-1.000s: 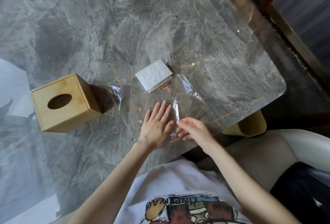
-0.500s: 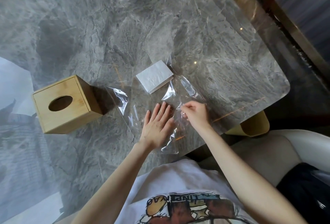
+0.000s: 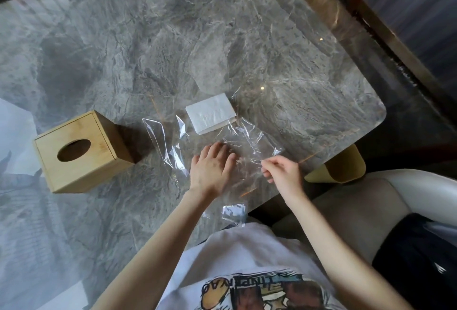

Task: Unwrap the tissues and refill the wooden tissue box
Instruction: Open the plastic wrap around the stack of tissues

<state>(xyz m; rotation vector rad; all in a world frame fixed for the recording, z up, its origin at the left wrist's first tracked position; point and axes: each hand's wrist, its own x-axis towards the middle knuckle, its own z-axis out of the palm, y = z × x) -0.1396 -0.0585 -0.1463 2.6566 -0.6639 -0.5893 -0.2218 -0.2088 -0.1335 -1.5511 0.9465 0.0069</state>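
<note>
Head view, looking down at a grey marble bench (image 3: 222, 37) where we are seated. Going left to right: at the far left stands the wooden tissue box (image 3: 79, 151), a cube with an oval slot in its top, upright and well apart from everything else. We judge it rigid and steady, easy to take by its flat sides.

Next comes the clear plastic wrapper (image 3: 170, 146), spread open and crinkled flat on the bench, reaching from near the box across to our right. It looks thin, light and slippery, likely to cling or slide, so an edge pinch suits it best.

Just beyond the wrapper's far side sits the stack of white tissues (image 3: 210, 113), bare on top, with the film touching its near right edge. We judge it soft, light and easily splayed, best taken by both long sides so the sheets stay together.

Our left hand (image 3: 210, 170) lies flat on the film with fingers straight, pressing it down. Our right hand (image 3: 284, 172) pinches a wrinkled edge of the wrapper between thumb and fingertips.

Farthest right, a tan chair part (image 3: 343, 168) shows below the bench edge. The loose film lies between us and the tissues.
</note>
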